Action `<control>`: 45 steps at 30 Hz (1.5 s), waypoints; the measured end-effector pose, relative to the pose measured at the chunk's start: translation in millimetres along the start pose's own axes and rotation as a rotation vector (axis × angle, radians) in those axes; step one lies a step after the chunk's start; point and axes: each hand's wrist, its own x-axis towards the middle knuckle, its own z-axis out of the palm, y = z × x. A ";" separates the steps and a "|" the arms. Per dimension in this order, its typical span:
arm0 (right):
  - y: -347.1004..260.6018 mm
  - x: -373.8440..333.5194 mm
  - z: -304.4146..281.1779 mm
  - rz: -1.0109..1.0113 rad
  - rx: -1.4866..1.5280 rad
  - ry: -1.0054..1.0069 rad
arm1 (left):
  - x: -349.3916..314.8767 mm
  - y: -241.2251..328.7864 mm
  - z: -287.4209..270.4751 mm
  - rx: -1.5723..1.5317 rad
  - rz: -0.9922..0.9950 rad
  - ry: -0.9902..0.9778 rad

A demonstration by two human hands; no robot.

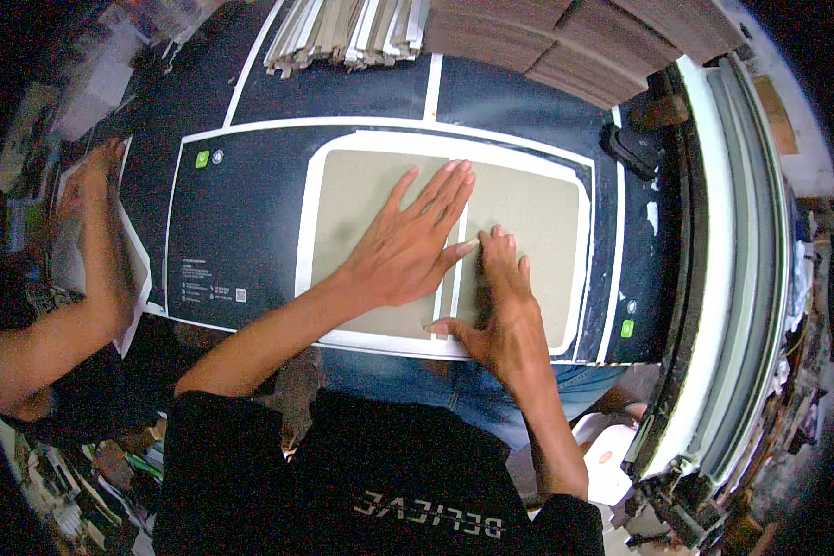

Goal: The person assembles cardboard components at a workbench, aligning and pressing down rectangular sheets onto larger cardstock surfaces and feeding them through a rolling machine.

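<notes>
My left hand lies flat on the left grey-beige board, fingers stretched out and its thumb reaching toward the gap. My right hand rests on the right grey-beige board, fingers slightly bent, thumb spread toward the gap's near end. Neither hand grips anything. Both boards lie side by side on a white sheet with cut corners, which shows as a border around them. A narrow grey strip runs between the boards with white lines along its sides, partly hidden by my hands.
Underneath is a dark printed sheet with white lines. A bundle of thin strips and stacked brown boards stand at the back. A black object lies right, near a long metal rail. Another person's arm works at left.
</notes>
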 end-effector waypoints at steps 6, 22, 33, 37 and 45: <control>0.4 -1.8 -2.6 -0.040 -0.027 0.040 | 4.5 3.4 -10.3 0.048 0.035 -0.026; 102.9 63.7 -72.5 0.179 -0.050 0.248 | 124.6 18.3 -8.7 -0.305 0.193 -0.038; 105.5 72.4 -75.3 0.220 0.037 0.194 | 171.2 10.3 -8.1 -0.186 0.326 -0.294; 104.0 72.6 -80.3 0.248 0.202 0.189 | 168.3 8.4 -6.4 -0.205 0.348 -0.255; 105.1 73.9 -73.2 0.128 0.095 0.265 | 170.2 2.3 -5.7 -0.249 0.357 -0.214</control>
